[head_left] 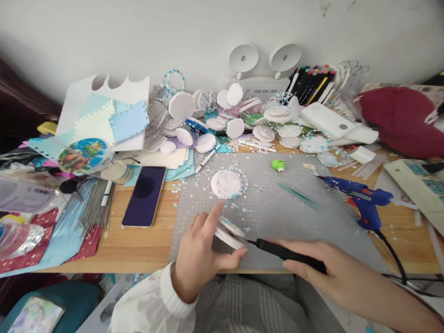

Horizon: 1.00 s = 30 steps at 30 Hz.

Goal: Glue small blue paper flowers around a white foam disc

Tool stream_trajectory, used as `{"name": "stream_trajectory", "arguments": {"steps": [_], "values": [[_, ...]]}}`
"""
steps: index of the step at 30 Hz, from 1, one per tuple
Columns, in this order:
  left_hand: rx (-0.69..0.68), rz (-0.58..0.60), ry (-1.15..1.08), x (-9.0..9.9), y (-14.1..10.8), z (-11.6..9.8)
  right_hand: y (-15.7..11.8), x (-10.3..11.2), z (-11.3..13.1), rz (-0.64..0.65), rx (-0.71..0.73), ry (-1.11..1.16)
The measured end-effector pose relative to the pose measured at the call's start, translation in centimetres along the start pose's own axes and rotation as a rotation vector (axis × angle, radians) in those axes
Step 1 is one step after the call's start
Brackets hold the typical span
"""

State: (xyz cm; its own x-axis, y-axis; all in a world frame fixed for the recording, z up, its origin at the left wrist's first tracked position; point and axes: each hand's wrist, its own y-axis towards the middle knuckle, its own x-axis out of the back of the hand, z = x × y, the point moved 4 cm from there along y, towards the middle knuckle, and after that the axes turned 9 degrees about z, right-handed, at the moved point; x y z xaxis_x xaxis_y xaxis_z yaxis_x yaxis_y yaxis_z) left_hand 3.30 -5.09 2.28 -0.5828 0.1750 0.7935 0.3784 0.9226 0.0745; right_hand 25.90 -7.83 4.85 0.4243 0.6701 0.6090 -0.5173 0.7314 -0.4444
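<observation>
Near the front of the grey cutting mat point(277, 217), my left hand point(201, 249) pinches a white foam disc point(231, 238) by its edges, thumb at the lower right and fingers at the left. The disc is tilted, with bits of pale blue and white confetti by its upper side. My right hand point(326, 268) grips a slim black-handled tool point(287, 254) pointing left. Its thin dark tip meets the disc; the exact kind of tip is unclear. Just beyond, another white disc point(227, 182) lies flat, ringed with small blue and white confetti pieces.
A blue hot glue gun point(360, 192) lies at right, its cord running off the front. Teal tweezers point(298, 195) and a small green object point(278, 165) rest on the mat. A phone point(144, 196) lies left. Foam discs point(182, 106) crowd the back, beside markers point(312, 85).
</observation>
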Motion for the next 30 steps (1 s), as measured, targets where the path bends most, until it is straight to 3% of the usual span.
{"name": "stream_trajectory", "arguments": {"steps": [7, 16, 24, 30], "values": [[-0.014, 0.011, -0.094, 0.2, 0.2, 0.8, 1.2, -0.4, 0.0, -0.046, 0.018, 0.009], [-0.036, 0.039, 0.09, 1.2, 0.4, 1.1, 1.8, -2.3, -1.7, 0.031, -0.049, -0.006], [0.034, 0.162, 0.083, 2.1, 1.6, 2.5, 3.0, -2.3, -1.1, 0.043, -0.031, 0.037], [0.062, 0.164, 0.056, 2.5, 1.7, 3.8, 4.0, -2.8, -0.1, -0.005, 0.033, 0.043]]}}
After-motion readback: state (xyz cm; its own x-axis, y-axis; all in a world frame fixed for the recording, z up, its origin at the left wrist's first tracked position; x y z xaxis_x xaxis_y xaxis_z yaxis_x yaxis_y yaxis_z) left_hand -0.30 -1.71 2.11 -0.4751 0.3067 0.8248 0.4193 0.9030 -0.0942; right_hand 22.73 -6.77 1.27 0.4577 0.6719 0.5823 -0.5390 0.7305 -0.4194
